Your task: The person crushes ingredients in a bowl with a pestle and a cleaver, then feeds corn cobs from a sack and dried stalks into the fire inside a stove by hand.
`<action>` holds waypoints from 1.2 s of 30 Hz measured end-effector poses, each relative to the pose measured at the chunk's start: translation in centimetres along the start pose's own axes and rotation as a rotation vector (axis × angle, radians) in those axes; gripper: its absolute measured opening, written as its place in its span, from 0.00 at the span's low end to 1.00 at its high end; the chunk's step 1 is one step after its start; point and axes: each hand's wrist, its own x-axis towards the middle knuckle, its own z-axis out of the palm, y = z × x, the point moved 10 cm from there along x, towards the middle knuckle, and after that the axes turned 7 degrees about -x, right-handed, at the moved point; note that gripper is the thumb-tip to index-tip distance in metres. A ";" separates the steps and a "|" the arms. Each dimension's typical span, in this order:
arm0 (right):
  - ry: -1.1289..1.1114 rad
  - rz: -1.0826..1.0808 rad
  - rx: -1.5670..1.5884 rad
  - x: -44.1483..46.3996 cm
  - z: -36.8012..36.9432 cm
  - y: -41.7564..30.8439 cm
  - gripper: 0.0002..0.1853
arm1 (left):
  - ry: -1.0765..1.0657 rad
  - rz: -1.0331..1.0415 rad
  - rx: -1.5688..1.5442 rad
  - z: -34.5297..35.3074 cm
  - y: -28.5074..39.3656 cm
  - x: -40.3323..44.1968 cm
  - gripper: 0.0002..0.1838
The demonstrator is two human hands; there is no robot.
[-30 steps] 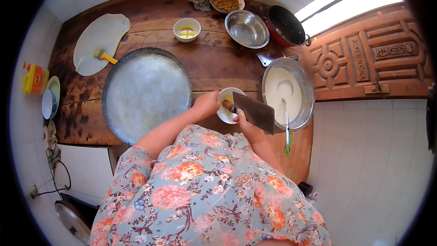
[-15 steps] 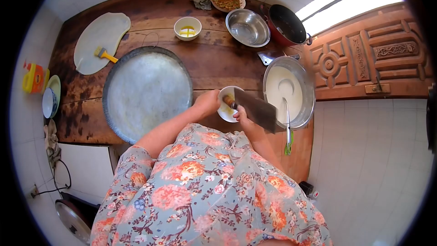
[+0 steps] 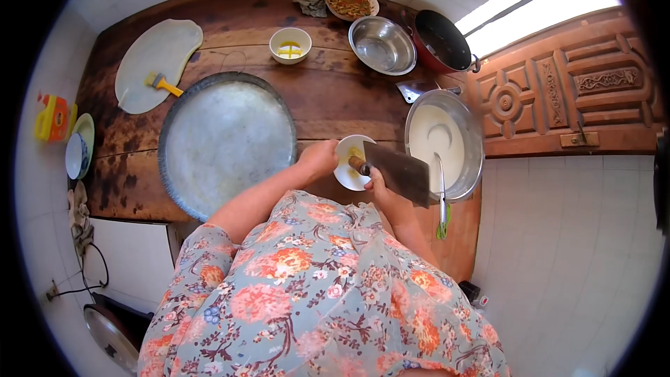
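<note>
My left hand [image 3: 320, 157] is closed on the left rim of a small white bowl [image 3: 354, 180], which has something yellowish inside. In my right hand [image 3: 379, 188] is a cleaver [image 3: 401, 173], held near where the handle meets the dark blade. The cleaver's wooden handle end points down into the bowl, and its blade slants out to the right. Just beyond the blade stands a metal basin of white batter [image 3: 433, 136] with a ladle [image 3: 441, 188] in it. To the left of my left hand lies a large round metal tray [image 3: 227, 143].
Behind are a bowl of yellow oil [image 3: 290, 46], an empty steel basin [image 3: 382, 45], a dark pot [image 3: 442, 40], a plate of food [image 3: 351, 2] and a metal scraper [image 3: 417, 89]. A brush [image 3: 165, 84] lies on a pale board [image 3: 155, 63] at the back left.
The cleaver has shifted slightly right, its handle end moving a little within the bowl. My left hand stays at the bowl's rim.
</note>
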 end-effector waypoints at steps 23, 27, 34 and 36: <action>0.112 0.129 -0.030 -0.6 -1.5 3.5 0.11 | 0.021 0.002 -0.022 -0.2 0.4 -0.6 0.13; 0.102 0.201 -0.051 -0.5 -1.4 3.3 0.14 | -0.024 -0.012 -0.050 0.1 0.5 -0.5 0.13; -0.067 0.383 -0.234 0.3 0.3 7.4 0.19 | 0.078 -0.103 -0.053 -0.7 1.0 -1.2 0.11; 0.022 0.149 -0.270 0.8 -0.7 6.1 0.25 | 0.103 -0.137 -0.045 -0.1 -0.2 -0.7 0.10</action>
